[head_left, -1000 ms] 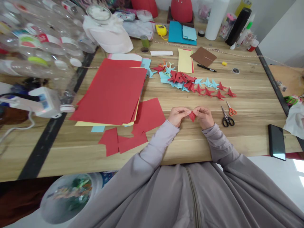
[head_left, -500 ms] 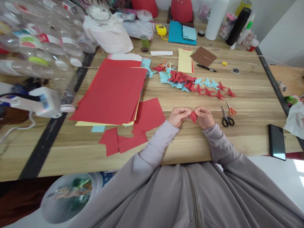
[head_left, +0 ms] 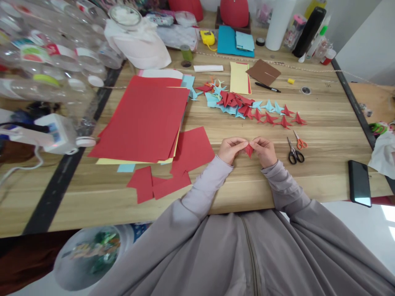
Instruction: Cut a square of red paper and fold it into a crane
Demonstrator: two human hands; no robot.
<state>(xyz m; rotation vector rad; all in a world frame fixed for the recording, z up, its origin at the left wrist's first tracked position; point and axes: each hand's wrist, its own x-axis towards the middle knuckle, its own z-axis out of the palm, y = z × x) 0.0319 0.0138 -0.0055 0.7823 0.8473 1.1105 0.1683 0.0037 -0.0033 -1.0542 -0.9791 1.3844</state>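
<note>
Fingers, red paper between them.

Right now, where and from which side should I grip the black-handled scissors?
Probably by the black handle loops, with the right hand coming from the near side: the loops lie toward the body, while the blades point away, and the orange-handled scissors lie beyond.

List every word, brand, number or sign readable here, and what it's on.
No text is readable.
Bottle labels: too blurred to read.
White device, blue panel: any marking too blurred to read.
Yellow tape measure: any marking too small to read.
</note>
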